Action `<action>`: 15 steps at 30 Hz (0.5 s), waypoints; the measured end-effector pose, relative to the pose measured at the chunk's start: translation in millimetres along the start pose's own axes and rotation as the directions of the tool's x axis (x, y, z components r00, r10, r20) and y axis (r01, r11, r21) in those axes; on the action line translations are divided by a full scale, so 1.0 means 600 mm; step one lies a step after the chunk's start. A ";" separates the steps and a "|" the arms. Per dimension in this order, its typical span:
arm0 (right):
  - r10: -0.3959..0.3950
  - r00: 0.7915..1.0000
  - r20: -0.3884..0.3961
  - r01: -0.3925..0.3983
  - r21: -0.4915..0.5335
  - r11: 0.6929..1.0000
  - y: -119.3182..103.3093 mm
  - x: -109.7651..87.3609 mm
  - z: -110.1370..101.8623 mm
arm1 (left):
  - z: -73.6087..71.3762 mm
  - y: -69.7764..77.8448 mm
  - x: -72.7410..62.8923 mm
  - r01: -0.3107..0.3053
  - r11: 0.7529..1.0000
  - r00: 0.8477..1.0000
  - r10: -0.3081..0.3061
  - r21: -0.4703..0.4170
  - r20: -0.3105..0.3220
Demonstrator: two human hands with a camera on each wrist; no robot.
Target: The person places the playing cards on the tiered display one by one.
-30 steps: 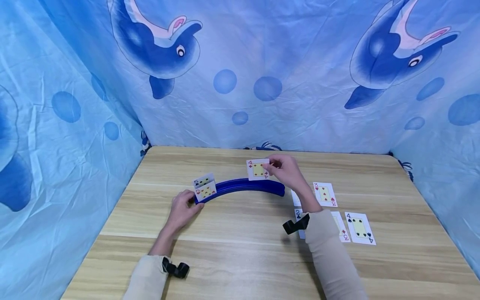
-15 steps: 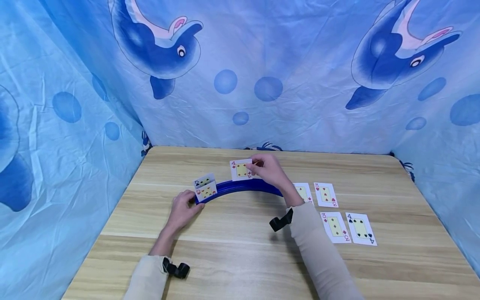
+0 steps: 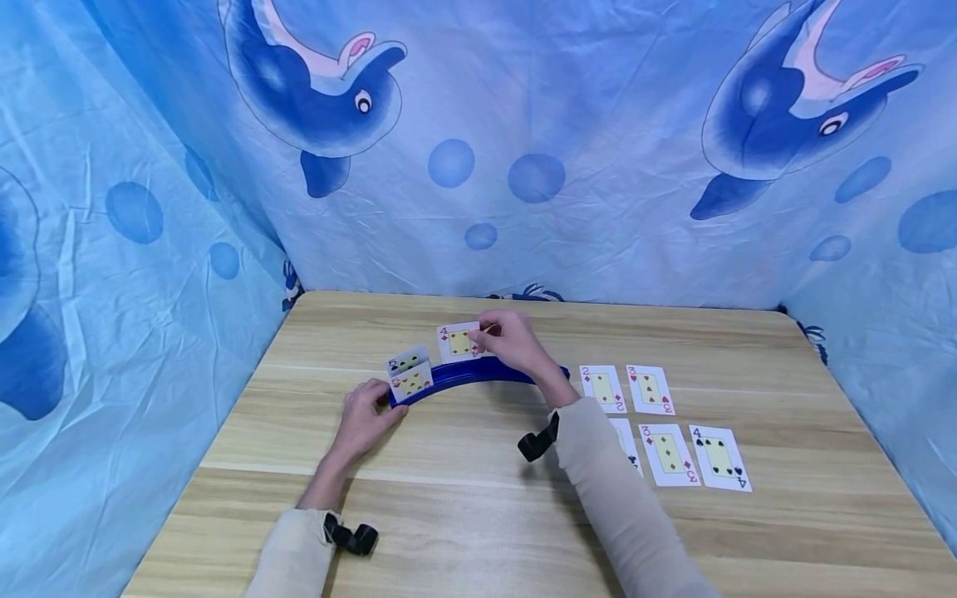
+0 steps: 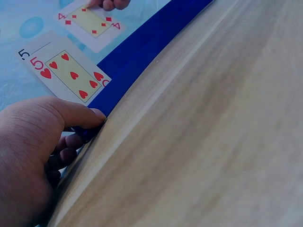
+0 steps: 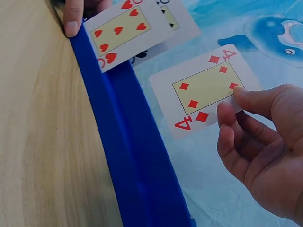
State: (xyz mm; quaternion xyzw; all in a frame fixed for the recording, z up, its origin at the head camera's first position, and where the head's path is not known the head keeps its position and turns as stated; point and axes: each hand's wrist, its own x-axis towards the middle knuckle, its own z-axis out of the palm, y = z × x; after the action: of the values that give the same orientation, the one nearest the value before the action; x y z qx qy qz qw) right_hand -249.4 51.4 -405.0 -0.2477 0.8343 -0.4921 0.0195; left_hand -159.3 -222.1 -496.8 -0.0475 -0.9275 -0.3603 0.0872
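Left of the frame's centre we see the left hand (image 3: 366,423) grasping the near end of the curved blue rack (image 3: 471,374), thumb over its front face. The rack looks like smooth, stiff plastic, probably light enough to slide, so we judge an end the right place to steady it. At that end stand the five of hearts (image 3: 411,382) and, behind it, a black-suited five (image 3: 406,360).

Just right of them, near the middle of the frame, the four of diamonds (image 3: 456,342) is at the rack's far side; we cannot tell whether it touches. The right hand (image 3: 512,339) pinches its right edge between thumb and fingers. We expect it to be thin, light and slippery, springy but easily creased, best held by an edge.

Right of centre, face up on the wooden table (image 3: 463,498), lie the two of diamonds (image 3: 602,389), a black card (image 3: 626,440) partly behind the sleeve (image 3: 613,498), the three of hearts (image 3: 650,389), the three of diamonds (image 3: 669,454) and the four of spades (image 3: 721,458).
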 end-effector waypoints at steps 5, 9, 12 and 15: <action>-0.009 1.000 0.008 0.009 -0.013 1.000 0.005 0.006 0.010 | 0.001 0.000 0.000 -0.003 1.000 1.000 0.003 -0.001 -0.001; -0.022 1.000 0.016 0.022 -0.017 1.000 0.008 0.008 0.014 | 0.001 -0.001 0.000 -0.007 1.000 1.000 0.007 0.007 -0.004; -0.029 0.999 0.022 0.029 -0.014 0.999 0.008 0.007 0.017 | 0.002 -0.001 0.000 -0.011 1.000 1.000 0.011 0.013 -0.008; -0.033 0.999 0.030 0.033 -0.007 0.999 0.009 0.005 0.021 | 0.002 0.000 0.000 -0.010 1.000 1.000 0.010 0.012 -0.010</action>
State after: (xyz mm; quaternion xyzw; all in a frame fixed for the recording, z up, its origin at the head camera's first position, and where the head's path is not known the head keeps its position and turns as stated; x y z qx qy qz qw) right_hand -250.9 42.0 -415.0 -0.2690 0.8314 -0.4856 0.0230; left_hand -159.3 -221.2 -497.7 -0.0496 -0.9290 -0.3544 0.0941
